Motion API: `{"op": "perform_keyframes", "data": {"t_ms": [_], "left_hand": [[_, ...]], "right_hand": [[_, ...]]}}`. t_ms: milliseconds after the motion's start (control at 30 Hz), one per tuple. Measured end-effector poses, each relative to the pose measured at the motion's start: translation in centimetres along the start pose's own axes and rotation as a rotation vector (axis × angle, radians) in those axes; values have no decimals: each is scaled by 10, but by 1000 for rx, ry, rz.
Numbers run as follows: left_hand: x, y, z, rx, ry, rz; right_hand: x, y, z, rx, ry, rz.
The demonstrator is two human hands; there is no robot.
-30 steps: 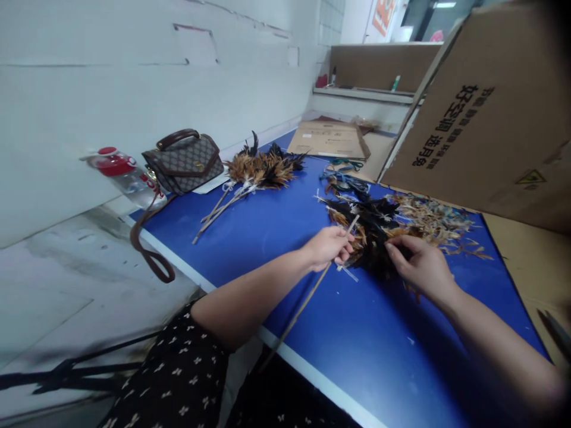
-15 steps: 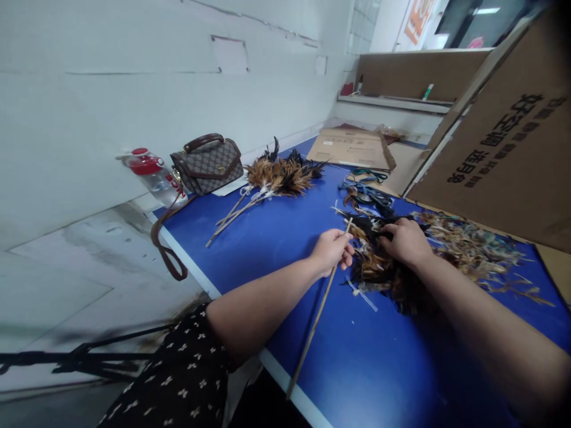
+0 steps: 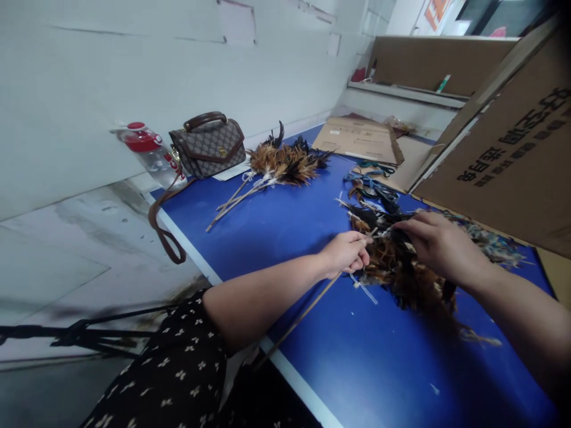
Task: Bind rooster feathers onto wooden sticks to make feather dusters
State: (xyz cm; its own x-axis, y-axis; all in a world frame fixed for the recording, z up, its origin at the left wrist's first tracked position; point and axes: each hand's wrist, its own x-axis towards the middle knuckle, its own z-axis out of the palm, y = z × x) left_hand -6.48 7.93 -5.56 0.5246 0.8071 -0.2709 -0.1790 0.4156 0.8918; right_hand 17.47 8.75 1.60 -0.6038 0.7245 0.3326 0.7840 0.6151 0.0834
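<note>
The left hand (image 3: 348, 254) reaches in over the blue bench (image 3: 250, 249), its forearm slanting up from the near edge, fingers curled and closed round a thin stick (image 3: 307, 310). The stick's upper tip pokes out above the fingers; its lower end runs down past the bench edge. The right hand (image 3: 439, 244) comes from the right, wrist bent, thumb and fingers pinched on dark feathers (image 3: 401, 235) close to that tip, above the feather pile (image 3: 410, 276).

On the cardboard box (image 3: 504, 142), large black Chinese characters end in 选月兔; the smaller line beside them is blurred. The bottle (image 3: 154, 156) has a red label with pale lettering, too partial to read. The handbag (image 3: 212, 148) next to it shows a repeating pattern and a gold-coloured clasp. An orange sign (image 3: 437, 12) is cut off at the top.

The stick's lower end fades into dark clothing. The right hand's palm is hidden, and whether stick and pinched feathers touch cannot be told.
</note>
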Motion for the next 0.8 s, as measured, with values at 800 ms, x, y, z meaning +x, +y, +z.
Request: {"op": "perform_keyframes", "data": {"t_ms": [800], "left_hand": [[-17,-11,22,115,30,40]], "right_hand": [[38,-24,-16,-27,24,-149]]}}
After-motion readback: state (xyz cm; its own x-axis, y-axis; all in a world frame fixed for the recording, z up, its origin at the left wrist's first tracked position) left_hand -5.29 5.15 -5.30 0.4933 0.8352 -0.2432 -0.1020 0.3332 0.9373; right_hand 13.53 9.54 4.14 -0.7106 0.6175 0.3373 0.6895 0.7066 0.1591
